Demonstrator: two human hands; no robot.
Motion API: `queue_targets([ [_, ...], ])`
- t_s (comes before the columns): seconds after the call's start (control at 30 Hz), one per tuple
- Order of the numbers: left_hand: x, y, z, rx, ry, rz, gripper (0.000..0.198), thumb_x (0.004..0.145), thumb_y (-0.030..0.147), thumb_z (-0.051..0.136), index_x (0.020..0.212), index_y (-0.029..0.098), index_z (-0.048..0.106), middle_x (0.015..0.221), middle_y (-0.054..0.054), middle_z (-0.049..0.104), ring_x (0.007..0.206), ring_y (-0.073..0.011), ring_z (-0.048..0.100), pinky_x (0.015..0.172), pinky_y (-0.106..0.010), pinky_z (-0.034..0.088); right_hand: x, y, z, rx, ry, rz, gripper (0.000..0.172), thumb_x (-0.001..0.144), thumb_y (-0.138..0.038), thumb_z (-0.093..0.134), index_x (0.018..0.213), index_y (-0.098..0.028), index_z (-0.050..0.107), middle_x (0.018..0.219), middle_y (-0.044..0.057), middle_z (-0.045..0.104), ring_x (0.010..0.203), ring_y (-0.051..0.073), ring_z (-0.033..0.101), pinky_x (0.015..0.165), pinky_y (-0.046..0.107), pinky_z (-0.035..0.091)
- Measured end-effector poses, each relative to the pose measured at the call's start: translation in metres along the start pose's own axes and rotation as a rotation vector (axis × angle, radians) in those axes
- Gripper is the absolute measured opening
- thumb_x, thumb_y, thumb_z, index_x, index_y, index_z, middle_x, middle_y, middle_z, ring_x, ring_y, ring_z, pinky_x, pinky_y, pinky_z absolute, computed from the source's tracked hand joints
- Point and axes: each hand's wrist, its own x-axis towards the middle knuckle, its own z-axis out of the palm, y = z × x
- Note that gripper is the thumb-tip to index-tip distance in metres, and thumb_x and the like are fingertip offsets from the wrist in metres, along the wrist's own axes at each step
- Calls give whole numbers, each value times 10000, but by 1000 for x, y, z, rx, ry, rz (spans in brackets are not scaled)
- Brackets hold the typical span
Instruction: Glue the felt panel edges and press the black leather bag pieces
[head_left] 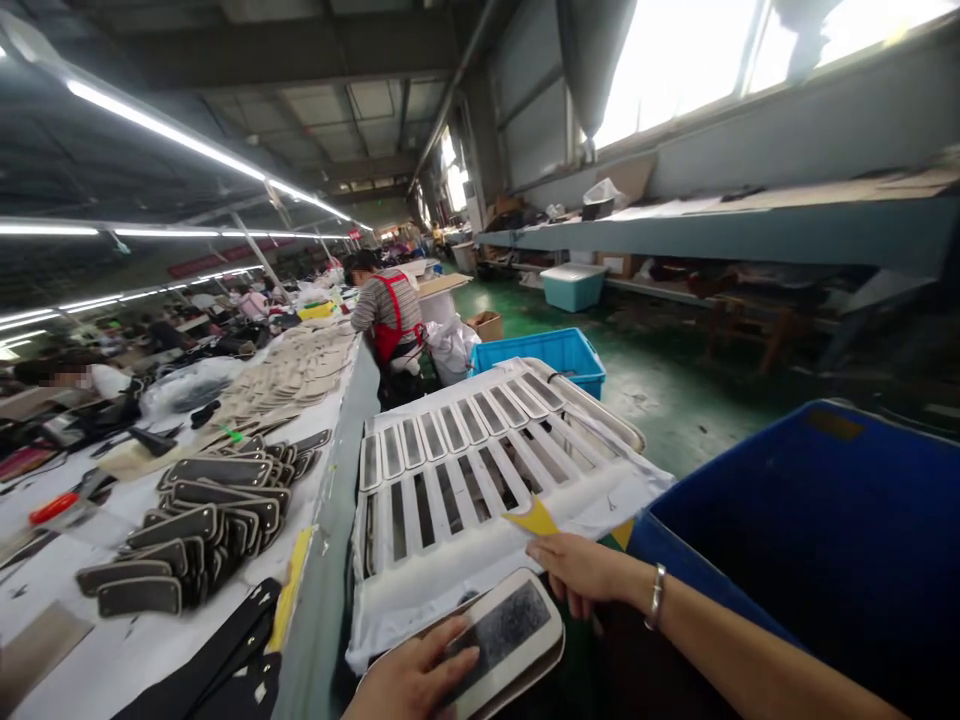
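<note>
At the bottom of the head view, my left hand grips a rounded rectangular panel with a pale rim and a dark, glossy middle. Another layer shows under its edge; how many are stacked cannot be told. My right hand, with a bracelet on the wrist, is just beyond the panel's far right corner. Its thumb and forefinger are pinched together, and what they hold is unclear. Ahead stands a slatted rack wrapped in white cloth. A row of similar pale-rimmed panels lies along its far side.
On the left, a long table carries piles of dark panels, beige pieces and an orange-handled tool. A deep blue bin stands close right. A light-blue crate is behind the rack. A person in a red apron sits farther along.
</note>
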Motion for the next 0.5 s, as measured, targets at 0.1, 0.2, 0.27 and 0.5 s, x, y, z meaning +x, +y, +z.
queue_targets([
  [0.1, 2, 1, 2, -5, 3, 58, 625, 730, 212, 647, 1313, 352, 470, 1438, -30, 345, 1227, -300, 460, 1010, -392, 407, -4, 8, 2, 35, -43, 54, 343, 873, -225, 328, 1177, -180, 480, 621, -13, 538, 405, 89, 531, 371, 175, 437],
  [0.2, 3, -8, 13, -7, -6, 21, 510, 838, 282, 565, 1333, 328, 451, 1424, -32, 363, 1226, -283, 464, 1006, -394, 410, -11, 16, 1, 80, -209, 18, 539, 735, -158, 484, 1270, -201, 432, 677, -15, 571, 411, 91, 542, 351, 166, 438],
  [0.27, 4, -14, 19, 14, 0, 17, 491, 873, 260, 519, 1352, 311, 423, 1430, -30, 348, 1248, -259, 440, 1015, -376, 402, -15, 21, 3, 179, -311, -8, 635, 672, -160, 549, 1290, -215, 414, 746, -12, 586, 443, 92, 567, 379, 172, 463],
  [0.5, 1, -6, 8, 240, 71, 115, 499, 888, 243, 502, 1371, 265, 381, 1400, -59, 419, 1187, -220, 511, 952, -316, 460, -17, 10, 48, 131, -184, -6, 694, 702, -384, 667, 1298, -173, 378, 941, 85, 635, 529, 149, 607, 504, 283, 534],
])
